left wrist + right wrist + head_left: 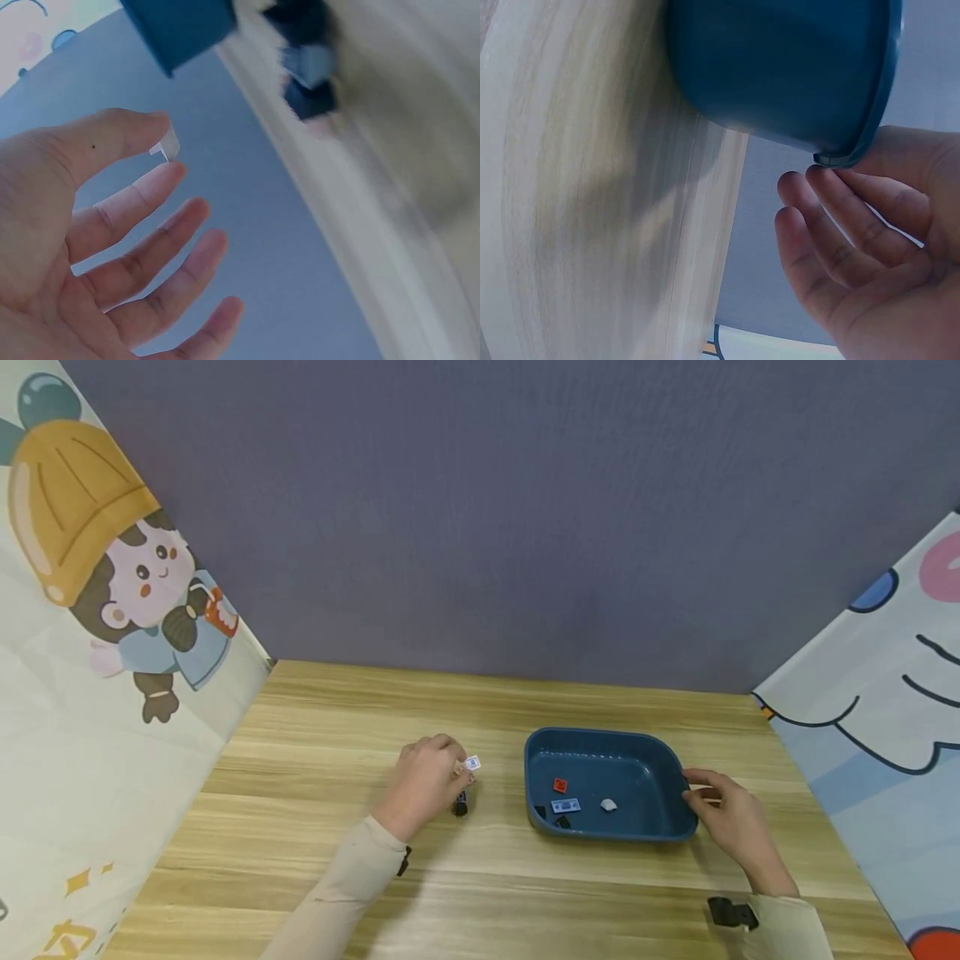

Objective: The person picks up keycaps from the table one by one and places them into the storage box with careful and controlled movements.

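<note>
My left hand pinches a small white tile with a blue print between thumb and index fingertip. In the left wrist view the same white piece shows edge-on, the other fingers spread below it. Just under that hand stands a small dark block figure, blurred in the left wrist view and partly hidden by the fingers in the head view. My right hand grips the right rim of a dark blue tray; its fingertips lie at the rim's outer edge.
Inside the tray lie a red square piece, a light blue printed tile, a white lump and small black pieces. A grey-blue panel rises behind the wooden table, with printed sheets at both sides.
</note>
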Demonstrator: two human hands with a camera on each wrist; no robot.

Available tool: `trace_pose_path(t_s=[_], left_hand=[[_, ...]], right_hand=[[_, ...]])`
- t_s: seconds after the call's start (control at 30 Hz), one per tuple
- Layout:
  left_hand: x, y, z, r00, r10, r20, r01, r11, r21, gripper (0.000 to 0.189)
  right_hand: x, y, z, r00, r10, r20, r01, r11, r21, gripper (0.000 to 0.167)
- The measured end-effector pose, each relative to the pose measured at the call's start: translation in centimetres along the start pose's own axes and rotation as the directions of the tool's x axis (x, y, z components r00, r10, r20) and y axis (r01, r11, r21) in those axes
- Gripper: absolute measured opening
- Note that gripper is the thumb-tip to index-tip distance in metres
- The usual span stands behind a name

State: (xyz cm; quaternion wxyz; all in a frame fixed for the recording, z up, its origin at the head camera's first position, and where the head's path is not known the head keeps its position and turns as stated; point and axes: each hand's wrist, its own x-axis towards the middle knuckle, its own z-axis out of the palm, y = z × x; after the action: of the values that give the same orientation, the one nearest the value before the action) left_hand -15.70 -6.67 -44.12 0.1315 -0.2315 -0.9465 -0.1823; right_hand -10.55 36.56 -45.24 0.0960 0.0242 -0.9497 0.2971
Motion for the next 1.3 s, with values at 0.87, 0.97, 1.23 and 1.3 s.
trace_pose_path(t_s=[0.87, 0.97, 1.23, 1.3], left_hand=[[3.9, 9.2, 2.7, 0.976, 0.217, 0.038, -0.218, 0.975, 0.049, 0.017], [3.9, 9.5, 2.9, 0.974, 0.221, 0.051, -0.223, 0.974, 0.049, 0.017], [3.9, 9.8, 3.2, 0.971, 0.235, 0.047, -0.237, 0.970, 0.049, 0.021], [3.9, 9.8, 3.3, 0.971, 0.230, 0.069, -0.233, 0.972, 0.040, 0.025]], right_hand=[[-0.1, 0.1, 0.3, 1.000, 0.010, -0.010, -0.010, 1.000, 0.006, 0.032], [0.0, 0.1, 0.3, 1.000, 0.007, -0.011, -0.006, 1.000, 0.008, 0.031], [0.0, 0.1, 0.2, 1.000, -0.002, -0.010, 0.002, 1.000, 0.012, 0.032], [0.0, 0.2, 0.2, 1.000, 0.001, -0.006, 0.000, 1.000, 0.010, 0.032]])
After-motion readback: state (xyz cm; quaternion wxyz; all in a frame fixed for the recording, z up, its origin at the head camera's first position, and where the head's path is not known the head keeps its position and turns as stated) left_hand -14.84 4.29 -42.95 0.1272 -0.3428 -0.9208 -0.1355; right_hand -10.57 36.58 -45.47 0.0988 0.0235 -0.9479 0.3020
